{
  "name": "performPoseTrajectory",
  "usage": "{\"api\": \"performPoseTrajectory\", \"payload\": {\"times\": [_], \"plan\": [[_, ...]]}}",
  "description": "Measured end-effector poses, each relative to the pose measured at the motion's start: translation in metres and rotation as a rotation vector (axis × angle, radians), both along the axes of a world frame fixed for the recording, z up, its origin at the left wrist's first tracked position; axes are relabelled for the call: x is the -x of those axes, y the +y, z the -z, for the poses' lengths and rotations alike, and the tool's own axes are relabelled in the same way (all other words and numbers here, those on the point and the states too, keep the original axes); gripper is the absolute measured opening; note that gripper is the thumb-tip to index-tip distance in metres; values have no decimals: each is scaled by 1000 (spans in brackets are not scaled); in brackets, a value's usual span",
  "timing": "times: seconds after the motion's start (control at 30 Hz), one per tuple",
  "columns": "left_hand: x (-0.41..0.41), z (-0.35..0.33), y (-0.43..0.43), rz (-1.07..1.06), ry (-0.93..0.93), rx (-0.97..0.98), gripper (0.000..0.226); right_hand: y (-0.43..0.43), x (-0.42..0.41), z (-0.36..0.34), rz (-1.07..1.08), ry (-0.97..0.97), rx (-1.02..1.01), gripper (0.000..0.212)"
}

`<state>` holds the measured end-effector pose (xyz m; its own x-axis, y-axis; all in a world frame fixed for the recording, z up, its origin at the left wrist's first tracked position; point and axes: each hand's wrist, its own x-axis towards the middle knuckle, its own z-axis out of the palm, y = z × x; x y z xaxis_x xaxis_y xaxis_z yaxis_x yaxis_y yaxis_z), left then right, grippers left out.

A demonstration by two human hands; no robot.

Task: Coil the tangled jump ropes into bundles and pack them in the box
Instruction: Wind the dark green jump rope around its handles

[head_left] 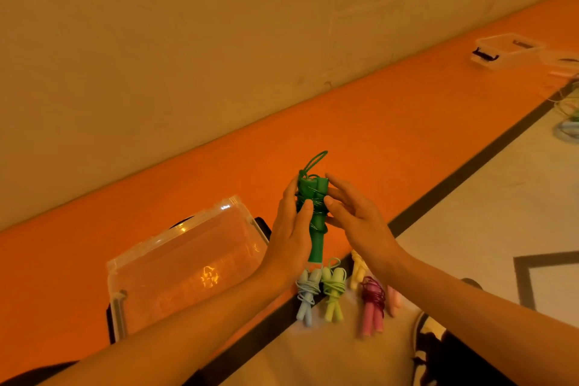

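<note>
Two bare hands hold one dark green jump rope bundle point(314, 216) upright in the air above an orange floor band point(391, 141). The left hand point(291, 232) grips it from the left, thumb across the front. The right hand point(355, 218) pinches its wrapped upper part from the right, fingers only lightly bent. A small cord loop sticks out of the bundle's top.

Five coiled bundles lie on the floor just below it: light blue point(307, 294), light green point(333, 293), magenta point(372, 307), yellow point(357, 271) and pale pink point(393, 301). The right forearm partly hides the last two.

One clear plastic box point(185, 263) sits to the lower left of the green bundle. Far to the upper right are a second clear box point(504, 52) and some loose ropes point(567, 117).
</note>
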<state>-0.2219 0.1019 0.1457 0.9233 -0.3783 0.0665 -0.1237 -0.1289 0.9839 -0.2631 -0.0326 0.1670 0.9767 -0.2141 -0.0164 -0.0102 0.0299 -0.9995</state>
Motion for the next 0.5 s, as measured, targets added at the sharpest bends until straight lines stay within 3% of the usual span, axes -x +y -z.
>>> {"api": "performPoseTrajectory", "payload": {"times": [0.13,0.5], "plan": [[16,15,-11,115,-4,-65,60,-15,21,15,27,78,-13,53],[35,56,-55,302,-18,-204,59,-53,52,60,187,184,77,67]]}}
